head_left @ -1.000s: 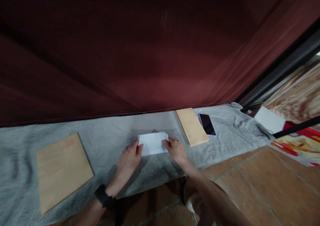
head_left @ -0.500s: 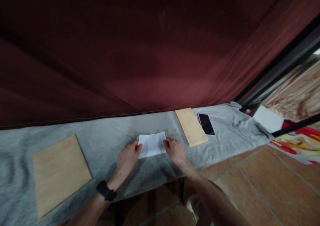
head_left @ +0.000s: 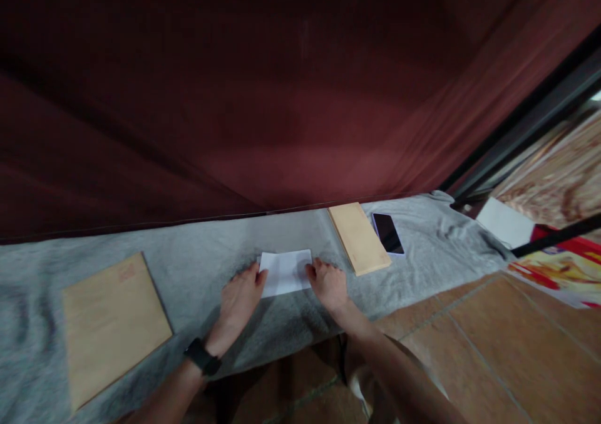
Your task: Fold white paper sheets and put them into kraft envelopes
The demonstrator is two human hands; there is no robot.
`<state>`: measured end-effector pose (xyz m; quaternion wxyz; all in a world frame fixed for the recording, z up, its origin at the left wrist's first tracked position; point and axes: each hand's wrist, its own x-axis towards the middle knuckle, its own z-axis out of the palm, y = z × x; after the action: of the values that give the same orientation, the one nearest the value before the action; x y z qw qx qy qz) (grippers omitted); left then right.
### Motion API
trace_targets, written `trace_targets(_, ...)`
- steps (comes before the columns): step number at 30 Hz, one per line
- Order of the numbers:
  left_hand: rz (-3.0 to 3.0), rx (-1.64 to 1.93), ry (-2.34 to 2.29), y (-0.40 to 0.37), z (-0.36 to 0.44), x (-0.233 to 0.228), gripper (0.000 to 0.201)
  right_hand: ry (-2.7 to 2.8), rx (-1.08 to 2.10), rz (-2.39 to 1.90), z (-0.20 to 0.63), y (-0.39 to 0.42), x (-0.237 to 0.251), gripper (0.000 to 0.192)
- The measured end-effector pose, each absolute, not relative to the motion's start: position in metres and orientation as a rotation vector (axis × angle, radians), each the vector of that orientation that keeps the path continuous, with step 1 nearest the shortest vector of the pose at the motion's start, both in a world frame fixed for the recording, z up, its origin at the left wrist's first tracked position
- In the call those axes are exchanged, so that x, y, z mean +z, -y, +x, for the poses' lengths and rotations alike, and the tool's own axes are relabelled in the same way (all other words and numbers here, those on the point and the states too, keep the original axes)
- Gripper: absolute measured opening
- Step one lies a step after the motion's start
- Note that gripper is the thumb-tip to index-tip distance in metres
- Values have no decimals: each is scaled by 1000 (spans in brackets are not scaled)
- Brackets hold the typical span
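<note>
A folded white paper (head_left: 286,270) lies flat on a grey cloth (head_left: 201,267) in front of me. My left hand (head_left: 240,304) rests on the cloth with its fingertips pressing the paper's left edge. My right hand (head_left: 328,284) presses its right edge with the fingers bent. A black band sits on my left wrist (head_left: 202,356). Both hands hold the paper down from the sides.
A large tan envelope (head_left: 113,324) lies at the left, a narrow tan envelope (head_left: 359,237) at the right with a dark phone (head_left: 388,233) beside it. A dark red curtain (head_left: 282,98) hangs behind. Brown floor tiles (head_left: 493,349) and colourful paper (head_left: 558,267) are to the right.
The upper flap of the paper has been pressed flat, so the sheet looks smaller and tidier. Both hands have shifted slightly inward along its edges.
</note>
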<state>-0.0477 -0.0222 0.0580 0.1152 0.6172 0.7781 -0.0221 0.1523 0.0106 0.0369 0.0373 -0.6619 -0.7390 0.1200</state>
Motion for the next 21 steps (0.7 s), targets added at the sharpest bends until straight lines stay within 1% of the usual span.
trace_targets(4, 1823, -87, -2283, 22, -47, 58, 40, 2259, 237, -1923, 154, -11, 35, 21)
trace_targets(6, 1824, -88, -2272, 22, -48, 59, 40, 2266, 159, -1838, 154, -12, 34, 20)
trace_targets(9, 1822, -85, -2255, 21, -48, 60, 40, 2299, 163, -1634, 150, -11, 32, 30)
trace_targets(14, 1833, -52, -2254, 21, -49, 58, 39, 2354, 312, -1329, 136, -5, 23, 44)
trace_targets(18, 1860, -5, -2234, 21, -51, 56, 39, 2426, 354, -1287, 126, 0, 12, 55)
trace_targets(21, 1859, 3, -2217, 21, -53, 55, 39, 2436, 300, -1326, 124, 2, 1, 61)
